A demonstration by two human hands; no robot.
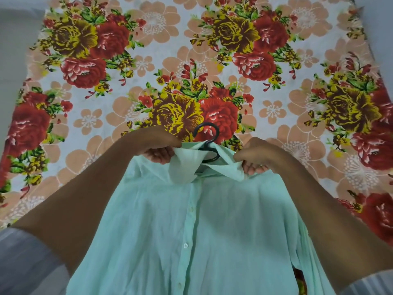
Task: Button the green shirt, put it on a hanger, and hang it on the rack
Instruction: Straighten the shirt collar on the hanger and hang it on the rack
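Holding the green shirt (197,226) up over the floral bed (148,60), left hand (158,151) and right hand (255,160) each pinch a collar side, black hanger (207,143) hook centred between, placket running near.

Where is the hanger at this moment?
In the head view, centre: the black hanger sits inside the shirt collar, hook sticking out above, between the left hand and right hand.

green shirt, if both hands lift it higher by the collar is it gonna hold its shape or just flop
Likely flop: the green shirt is thin, creased and drapes loosely below the left hand and right hand. It probably feels light. The black hanger inside the collar should keep the shoulders spread.
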